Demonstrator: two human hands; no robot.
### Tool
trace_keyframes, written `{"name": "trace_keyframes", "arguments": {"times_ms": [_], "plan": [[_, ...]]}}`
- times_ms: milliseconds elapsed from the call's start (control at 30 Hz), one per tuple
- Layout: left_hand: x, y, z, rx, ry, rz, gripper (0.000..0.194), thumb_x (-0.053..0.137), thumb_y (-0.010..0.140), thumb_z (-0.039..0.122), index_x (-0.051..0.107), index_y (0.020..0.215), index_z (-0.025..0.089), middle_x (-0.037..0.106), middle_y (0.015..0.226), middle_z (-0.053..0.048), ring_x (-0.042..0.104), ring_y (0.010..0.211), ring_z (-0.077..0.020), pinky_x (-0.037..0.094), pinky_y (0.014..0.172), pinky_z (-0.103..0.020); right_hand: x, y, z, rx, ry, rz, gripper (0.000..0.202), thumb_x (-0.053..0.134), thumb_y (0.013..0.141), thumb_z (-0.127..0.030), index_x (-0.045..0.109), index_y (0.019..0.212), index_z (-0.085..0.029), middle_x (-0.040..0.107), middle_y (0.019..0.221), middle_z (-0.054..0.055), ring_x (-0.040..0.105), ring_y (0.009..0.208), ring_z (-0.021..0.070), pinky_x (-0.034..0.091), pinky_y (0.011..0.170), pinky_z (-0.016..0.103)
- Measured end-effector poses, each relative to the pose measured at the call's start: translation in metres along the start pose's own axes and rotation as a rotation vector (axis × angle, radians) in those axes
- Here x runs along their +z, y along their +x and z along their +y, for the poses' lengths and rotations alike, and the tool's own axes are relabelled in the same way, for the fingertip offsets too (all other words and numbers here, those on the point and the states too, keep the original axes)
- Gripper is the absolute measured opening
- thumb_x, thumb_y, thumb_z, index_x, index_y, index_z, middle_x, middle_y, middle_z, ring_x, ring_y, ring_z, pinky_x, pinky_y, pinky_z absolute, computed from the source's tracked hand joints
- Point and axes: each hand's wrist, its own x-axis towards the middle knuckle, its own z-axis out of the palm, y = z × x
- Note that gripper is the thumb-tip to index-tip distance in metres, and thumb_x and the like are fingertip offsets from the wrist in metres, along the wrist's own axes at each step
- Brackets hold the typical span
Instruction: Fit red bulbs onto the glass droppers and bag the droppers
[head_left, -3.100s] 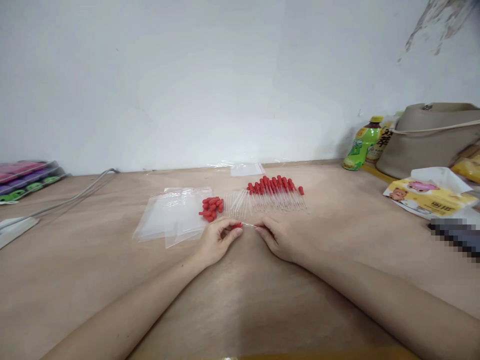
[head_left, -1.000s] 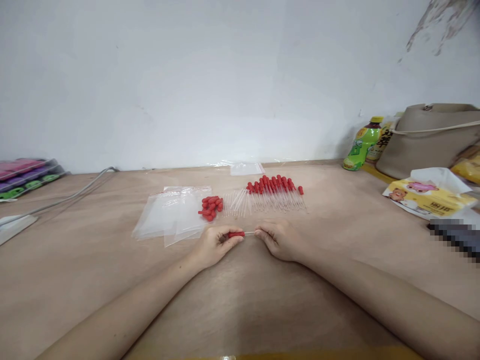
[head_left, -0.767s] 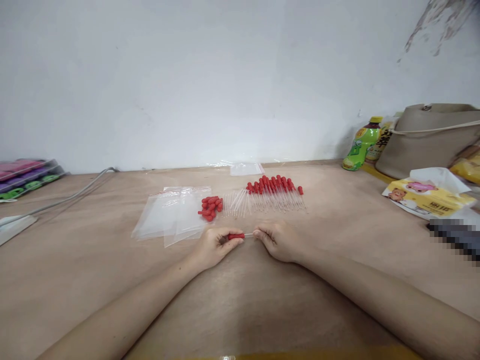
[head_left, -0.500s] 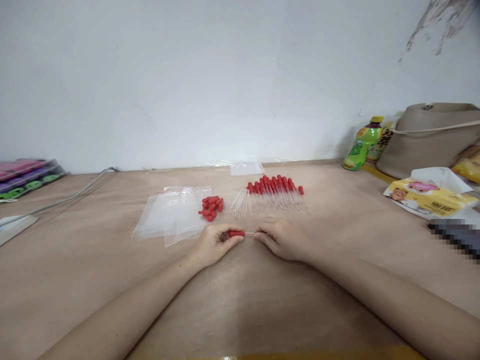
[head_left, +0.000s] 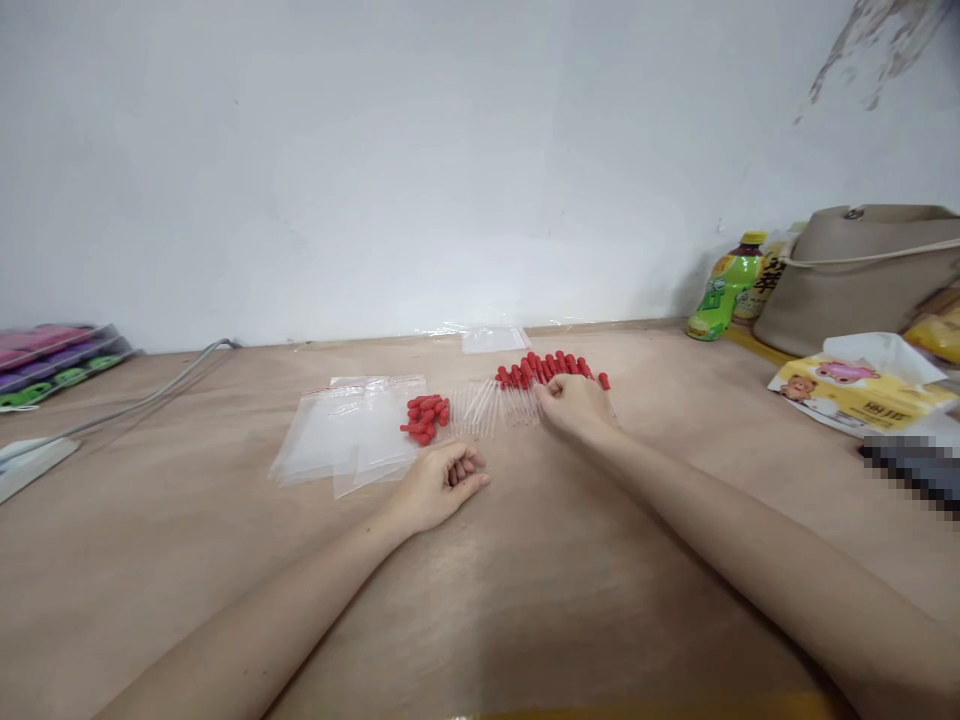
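My right hand [head_left: 574, 402] reaches forward onto the row of glass droppers with red bulbs [head_left: 525, 375], its fingers pinched on one dropper at the row's middle. My left hand [head_left: 442, 485] rests on the wooden table [head_left: 525, 590], its fingers curled in with nothing in them. Just beyond the left hand lie a small pile of loose red rubber bulbs [head_left: 425, 417] and several bare glass tubes [head_left: 476, 408]. A stack of clear zip bags [head_left: 345, 435] lies left of the bulbs.
Another clear bag [head_left: 491, 339] lies by the wall. At the right stand a green drink bottle [head_left: 724, 288], a beige handbag [head_left: 862, 275] and a tissue pack [head_left: 862, 392]. At the left run a grey cable [head_left: 150, 395] and coloured flat packs [head_left: 52, 358].
Both hands held one dropper between them near the table's front. Now the right hand has carried it forward to the row, and the left hand has let go and stayed put.
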Motion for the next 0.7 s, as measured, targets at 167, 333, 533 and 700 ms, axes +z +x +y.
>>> {"name": "trace_keyframes", "arguments": {"times_ms": [167,333,533,700], "plan": [[0.0,0.0,0.001,0.035,0.048,-0.001,0.009,0.056,0.076,0.024,0.058,0.077,0.015,0.052,0.068,0.0,0.047,0.058,-0.0094,0.039,0.051,-0.02,0.025,0.025,-0.021,0.047,-0.143,0.01,0.031,0.04,0.078,-0.037,0.063,0.066,-0.019,0.065,0.072,0.006,0.059,0.074,0.0207,0.032,0.074,0.034],[0.0,0.0,0.0,0.053,0.055,-0.007,0.008,0.056,0.076,0.023,0.058,0.077,0.015,0.051,0.067,0.0,0.046,0.058,-0.0092,0.039,0.052,-0.02,0.038,0.027,-0.027,0.041,-0.208,0.005,0.033,0.04,0.078,-0.038,0.064,0.073,-0.015,0.065,0.074,0.01,0.059,0.076,0.0234,0.026,0.078,0.039],[-0.001,0.0,0.002,0.045,0.056,-0.011,0.008,0.055,0.076,0.023,0.058,0.077,0.015,0.052,0.069,0.0,0.047,0.059,-0.0097,0.039,0.052,-0.02,0.038,0.014,-0.032,-0.099,-0.244,0.01,0.032,0.039,0.078,-0.042,0.06,0.072,-0.018,0.065,0.07,0.006,0.058,0.071,0.0211,0.023,0.078,0.039],[-0.001,0.0,0.003,0.047,0.062,-0.016,0.008,0.055,0.077,0.022,0.058,0.077,0.015,0.052,0.07,-0.001,0.047,0.059,-0.0098,0.039,0.053,-0.021,0.039,0.007,-0.04,-0.155,-0.315,-0.061,0.026,0.042,0.075,-0.033,0.061,0.07,-0.016,0.065,0.071,0.008,0.058,0.071,0.0214,0.023,0.076,0.039]]}}
